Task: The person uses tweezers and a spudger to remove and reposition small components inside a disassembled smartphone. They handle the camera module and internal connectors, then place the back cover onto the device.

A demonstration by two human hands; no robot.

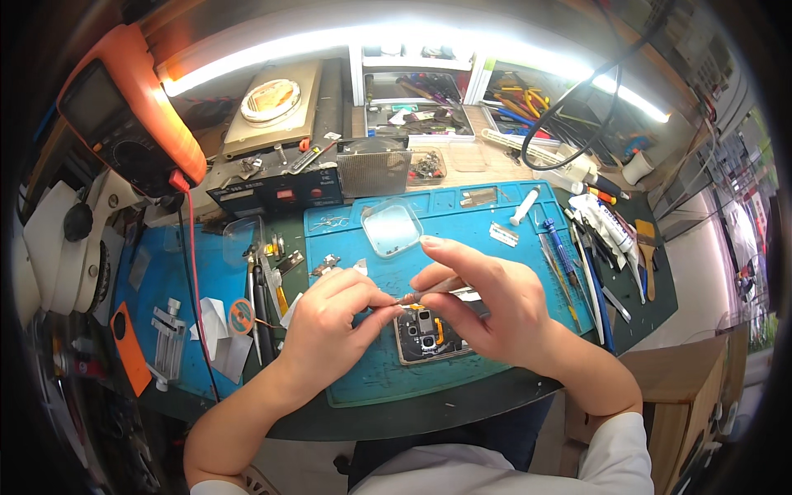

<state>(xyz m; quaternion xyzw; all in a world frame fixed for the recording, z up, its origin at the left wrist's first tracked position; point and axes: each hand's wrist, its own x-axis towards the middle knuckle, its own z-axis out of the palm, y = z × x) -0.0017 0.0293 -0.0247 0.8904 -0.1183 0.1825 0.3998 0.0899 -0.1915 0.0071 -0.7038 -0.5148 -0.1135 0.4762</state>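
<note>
My right hand [503, 305] grips a slim screwdriver [441, 287] with a ridged, copper-coloured collar, its index finger lifted off. The fingertips of my left hand [330, 312] are pinched together at the tool's front end; whether they also hold a bit or another small part is hidden. Just below the hands, an opened smartphone [412, 351] lies on the blue work mat [375, 379], showing its camera modules and an orange flex cable. My right hand covers part of the phone. Beyond it sits a shallow clear plastic box [392, 227] with tiny dark parts inside.
A multimeter [128, 115] with an orange case stands at the left, its red lead hanging down. Below are a metal clamp [167, 338] and a solder reel [241, 317]. Tweezers, a blue screwdriver [559, 243], a syringe [525, 206] and a brush [646, 247] lie on the right.
</note>
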